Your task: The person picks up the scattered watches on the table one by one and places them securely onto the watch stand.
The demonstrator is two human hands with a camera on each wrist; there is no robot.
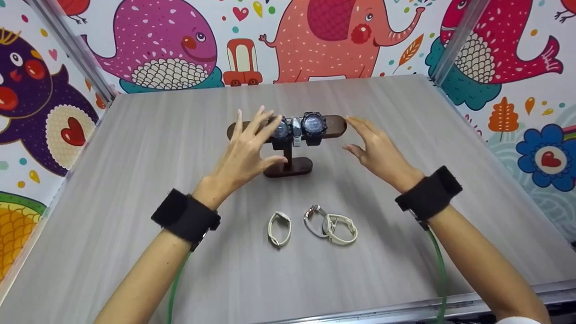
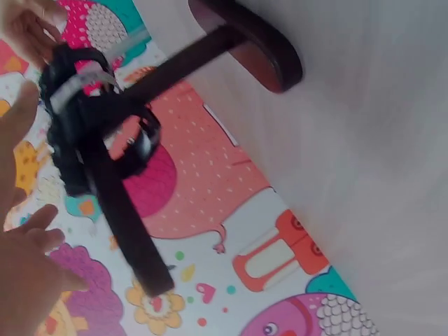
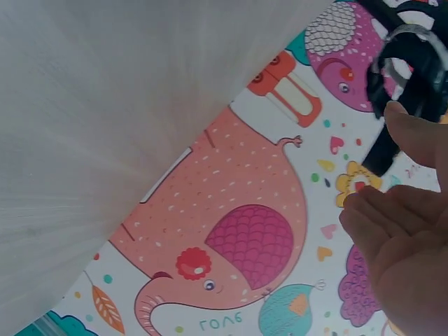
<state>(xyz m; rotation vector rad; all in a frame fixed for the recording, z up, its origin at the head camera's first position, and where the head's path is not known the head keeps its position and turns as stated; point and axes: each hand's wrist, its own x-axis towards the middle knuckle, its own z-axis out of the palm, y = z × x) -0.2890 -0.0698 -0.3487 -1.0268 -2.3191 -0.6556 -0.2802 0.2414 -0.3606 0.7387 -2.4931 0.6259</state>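
A dark wooden T-shaped watch stand (image 1: 288, 167) carries two chunky black watches, a left one (image 1: 280, 130) and a right one (image 1: 313, 124). A slim silver watch (image 1: 296, 131) sits between them. My left hand (image 1: 243, 150) spreads its fingers in front of the bar's left half, overlapping the left black watch in the head view. At the bar's right end hovers my right hand (image 1: 377, 150), fingertips close to the tip and thumb held apart. The right wrist view shows this hand (image 3: 413, 259) with extended fingers and nothing in its grasp.
Nearer the table's front lie a white watch (image 1: 270, 229), a watch with a pale band (image 1: 309, 223) and a cream watch (image 1: 346, 243), the latter two overlapping. Printed cartoon walls (image 1: 243, 27) border the grey table (image 1: 157, 148). Green cables (image 1: 438, 261) trail from both wristbands.
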